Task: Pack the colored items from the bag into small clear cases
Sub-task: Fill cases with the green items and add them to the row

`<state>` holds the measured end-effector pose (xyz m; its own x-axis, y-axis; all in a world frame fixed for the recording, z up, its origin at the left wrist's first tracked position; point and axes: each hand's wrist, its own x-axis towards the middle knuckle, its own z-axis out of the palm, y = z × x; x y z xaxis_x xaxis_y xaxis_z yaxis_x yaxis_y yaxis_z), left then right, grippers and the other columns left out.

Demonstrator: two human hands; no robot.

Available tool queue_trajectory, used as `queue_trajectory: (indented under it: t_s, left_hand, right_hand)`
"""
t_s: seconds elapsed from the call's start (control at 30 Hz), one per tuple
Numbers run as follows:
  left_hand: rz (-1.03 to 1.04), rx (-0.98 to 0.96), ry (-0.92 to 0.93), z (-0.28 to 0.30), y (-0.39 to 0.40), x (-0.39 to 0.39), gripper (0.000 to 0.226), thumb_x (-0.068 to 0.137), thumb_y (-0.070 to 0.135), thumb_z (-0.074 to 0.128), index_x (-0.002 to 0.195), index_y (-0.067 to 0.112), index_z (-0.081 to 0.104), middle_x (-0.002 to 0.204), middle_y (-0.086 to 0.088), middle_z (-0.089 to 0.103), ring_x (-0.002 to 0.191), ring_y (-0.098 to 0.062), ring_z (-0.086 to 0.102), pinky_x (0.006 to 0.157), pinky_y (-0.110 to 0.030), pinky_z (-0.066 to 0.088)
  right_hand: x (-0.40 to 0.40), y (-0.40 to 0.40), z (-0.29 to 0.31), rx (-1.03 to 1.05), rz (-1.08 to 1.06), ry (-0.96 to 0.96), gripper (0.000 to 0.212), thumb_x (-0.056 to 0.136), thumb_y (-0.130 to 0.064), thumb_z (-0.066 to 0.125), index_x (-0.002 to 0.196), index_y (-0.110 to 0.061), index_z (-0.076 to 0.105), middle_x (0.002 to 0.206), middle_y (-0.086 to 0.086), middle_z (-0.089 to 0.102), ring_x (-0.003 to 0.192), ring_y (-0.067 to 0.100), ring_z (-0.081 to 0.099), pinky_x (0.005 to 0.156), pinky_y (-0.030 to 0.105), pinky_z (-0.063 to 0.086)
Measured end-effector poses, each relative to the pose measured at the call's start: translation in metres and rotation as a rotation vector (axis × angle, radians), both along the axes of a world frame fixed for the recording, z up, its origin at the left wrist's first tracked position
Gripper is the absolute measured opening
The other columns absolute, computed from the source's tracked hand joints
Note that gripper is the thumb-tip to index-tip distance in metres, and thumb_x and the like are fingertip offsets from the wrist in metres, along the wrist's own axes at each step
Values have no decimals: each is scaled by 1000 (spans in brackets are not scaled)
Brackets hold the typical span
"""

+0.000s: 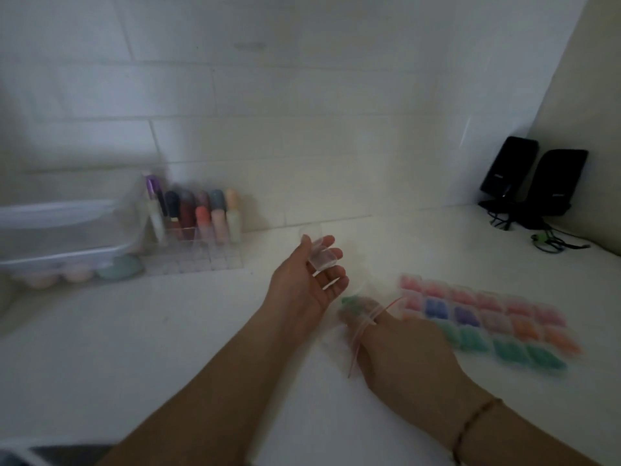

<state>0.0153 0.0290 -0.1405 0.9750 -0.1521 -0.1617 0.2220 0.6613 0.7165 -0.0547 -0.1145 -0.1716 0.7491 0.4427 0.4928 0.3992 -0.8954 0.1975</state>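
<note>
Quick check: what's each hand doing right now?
Left hand: palm up, holding a small clear case.
Right hand: fingers in the clear bag, pinching green items.

- The white bench runs to a tiled wall at the far side.
- Far left: a clear lidded container.
- Just right of it: a clear organiser holding coloured tubes.
- Near right: rows of filled small clear cases, blurred.
- Far right: two black speakers with tangled cables.
</note>
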Motion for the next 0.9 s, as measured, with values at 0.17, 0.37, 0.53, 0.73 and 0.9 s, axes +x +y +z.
queue_trajectory:
  t_s: [0.17,0.37,0.53,0.73,0.9]
  left_hand:
    - [23,-45,-3,4,8,1,38,101,40,41,104,8,62,75,-5,65,55,-15,55,60,-27,51]
    - [57,-48,41,6,17,2,37,101,39,39,108,9,60,77,-5,64,58,-16,52,65,-30,47]
    - [67,0,60,3,15,1,38,101,41,40,104,10,62,77,-5,65,60,-17,51,66,-31,46]
    - [84,68,-11,7,12,-2,38,101,39,43,108,7,63,79,-7,65,58,-16,54,60,-27,49]
    - [-162,79,-171,20,-4,-29,51,93,41,46,117,-2,60,86,-13,64,70,-20,58,62,-26,53]
  right_hand:
    - [0,-12,-5,119,16,-6,30,67,-12,74,94,-23,73,90,0,70,45,25,59,31,33,44]
    - [-2,-10,-6,238,8,6,16,77,-23,57,85,-23,70,88,-2,69,47,23,59,33,34,44]
    - [-7,-11,2,256,54,30,11,78,-27,58,80,-27,69,71,-8,68,47,19,60,35,28,44]
    - [-32,-31,51,391,388,287,10,82,-43,62,89,-36,64,77,-32,61,63,-10,58,61,12,50]
    - [-32,-30,68,834,398,113,7,80,-32,74,82,-27,69,68,-33,54,46,0,45,52,3,31]
